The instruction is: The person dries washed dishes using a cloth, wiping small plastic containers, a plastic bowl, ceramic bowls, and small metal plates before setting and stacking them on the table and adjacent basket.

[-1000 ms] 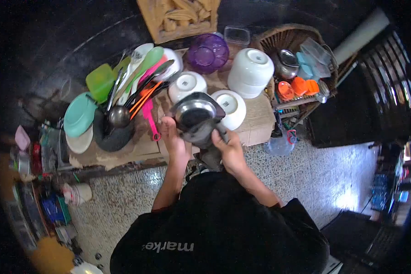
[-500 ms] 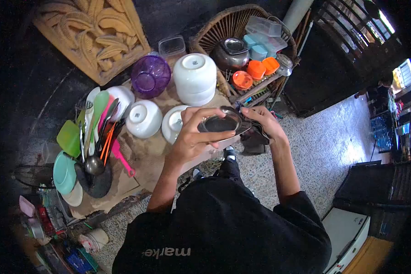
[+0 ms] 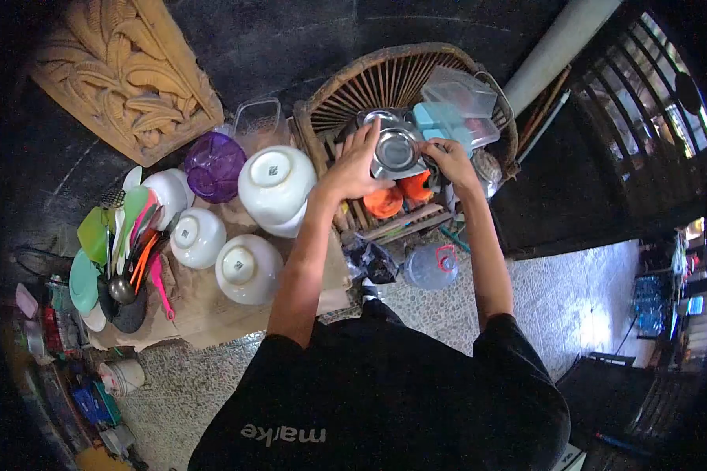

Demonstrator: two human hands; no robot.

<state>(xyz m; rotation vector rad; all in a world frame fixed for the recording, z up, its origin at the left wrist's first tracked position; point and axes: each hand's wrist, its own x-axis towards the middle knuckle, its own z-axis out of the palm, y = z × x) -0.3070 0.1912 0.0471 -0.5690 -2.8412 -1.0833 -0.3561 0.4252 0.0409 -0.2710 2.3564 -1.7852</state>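
Purple bowl (image 3: 214,165), upturned white bowls (image 3: 248,269), carved wooden panel (image 3: 126,74)

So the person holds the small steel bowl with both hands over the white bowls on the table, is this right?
Not quite. The head view shows both the left hand and the right hand on the small steel bowl, but they hold it over the wicker basket, above the orange cups. The white bowls sit apart on the table, to the person's left.
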